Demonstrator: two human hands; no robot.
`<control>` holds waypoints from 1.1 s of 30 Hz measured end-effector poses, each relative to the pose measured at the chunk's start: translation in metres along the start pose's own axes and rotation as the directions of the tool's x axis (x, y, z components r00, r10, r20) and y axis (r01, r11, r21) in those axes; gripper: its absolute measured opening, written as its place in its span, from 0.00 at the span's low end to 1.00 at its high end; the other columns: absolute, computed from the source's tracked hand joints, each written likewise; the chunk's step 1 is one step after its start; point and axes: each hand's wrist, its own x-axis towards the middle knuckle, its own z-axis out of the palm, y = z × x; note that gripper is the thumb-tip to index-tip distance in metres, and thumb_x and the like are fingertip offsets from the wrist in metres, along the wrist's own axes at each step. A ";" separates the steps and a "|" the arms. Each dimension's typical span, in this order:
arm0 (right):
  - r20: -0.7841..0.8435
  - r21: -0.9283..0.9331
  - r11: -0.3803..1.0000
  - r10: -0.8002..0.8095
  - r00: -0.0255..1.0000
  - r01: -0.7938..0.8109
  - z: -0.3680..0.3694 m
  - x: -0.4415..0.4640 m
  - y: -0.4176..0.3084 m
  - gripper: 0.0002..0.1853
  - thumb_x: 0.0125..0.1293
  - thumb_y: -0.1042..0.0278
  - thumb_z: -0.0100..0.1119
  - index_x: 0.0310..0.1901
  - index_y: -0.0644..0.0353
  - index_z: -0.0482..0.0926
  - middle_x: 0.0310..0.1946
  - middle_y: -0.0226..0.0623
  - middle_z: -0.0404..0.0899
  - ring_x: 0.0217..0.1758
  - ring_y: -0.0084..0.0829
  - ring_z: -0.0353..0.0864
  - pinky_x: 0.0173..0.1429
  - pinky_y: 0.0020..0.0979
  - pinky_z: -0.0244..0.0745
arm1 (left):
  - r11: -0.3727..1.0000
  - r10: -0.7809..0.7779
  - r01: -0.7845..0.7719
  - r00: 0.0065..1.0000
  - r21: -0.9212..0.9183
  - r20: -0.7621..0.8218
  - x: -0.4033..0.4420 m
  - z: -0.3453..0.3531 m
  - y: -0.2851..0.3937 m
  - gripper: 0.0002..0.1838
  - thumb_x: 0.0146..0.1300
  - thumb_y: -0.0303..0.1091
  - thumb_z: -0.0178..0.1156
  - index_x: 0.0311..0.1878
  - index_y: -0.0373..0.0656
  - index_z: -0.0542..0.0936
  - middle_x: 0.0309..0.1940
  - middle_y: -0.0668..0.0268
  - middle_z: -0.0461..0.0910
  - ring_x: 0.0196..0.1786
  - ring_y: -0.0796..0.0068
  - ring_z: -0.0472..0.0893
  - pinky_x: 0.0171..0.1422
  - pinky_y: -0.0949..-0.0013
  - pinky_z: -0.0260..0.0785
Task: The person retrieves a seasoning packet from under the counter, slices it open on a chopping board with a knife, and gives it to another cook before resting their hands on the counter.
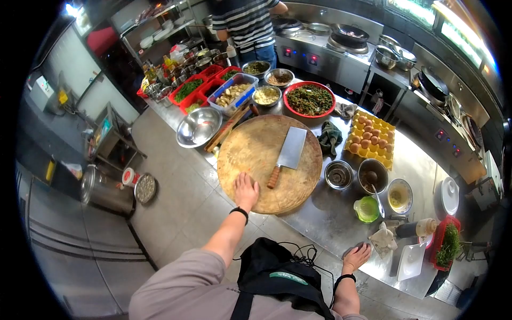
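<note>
My left hand (pixel 246 190) lies palm down, fingers spread, on the left part of a round wooden chopping board (pixel 242 152). To its right a cleaver (pixel 292 149) rests on the board, its wooden handle pointing toward me and its broad blade away. My right hand (pixel 356 258) rests on the front edge of the steel counter (pixel 325 226) with its fingers stretched out. Just beyond that hand is a crumpled cloth (pixel 383 240), near a white rectangular dish (pixel 412 262). Neither hand holds anything.
Behind the board stand a red basin of chopped greens (pixel 309 100), a steel bowl (pixel 199 127) and a tub of cut pieces (pixel 232 94). To the right are an egg tray (pixel 372 139), several bowls and a bottle (pixel 416 228). A person (pixel 245 26) stands near the stoves (pixel 325 53).
</note>
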 end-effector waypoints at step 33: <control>-0.006 -0.019 0.999 -0.037 0.999 0.037 -0.001 0.000 0.000 0.24 0.70 0.66 0.55 0.66 0.60 0.72 0.70 0.49 0.69 0.76 0.53 0.64 0.80 0.53 0.58 | 1.000 0.001 -0.001 1.000 0.008 0.002 0.001 -0.005 0.001 0.31 0.71 0.50 0.58 0.67 0.36 0.73 0.74 0.53 0.68 0.79 0.52 0.62 0.85 0.48 0.48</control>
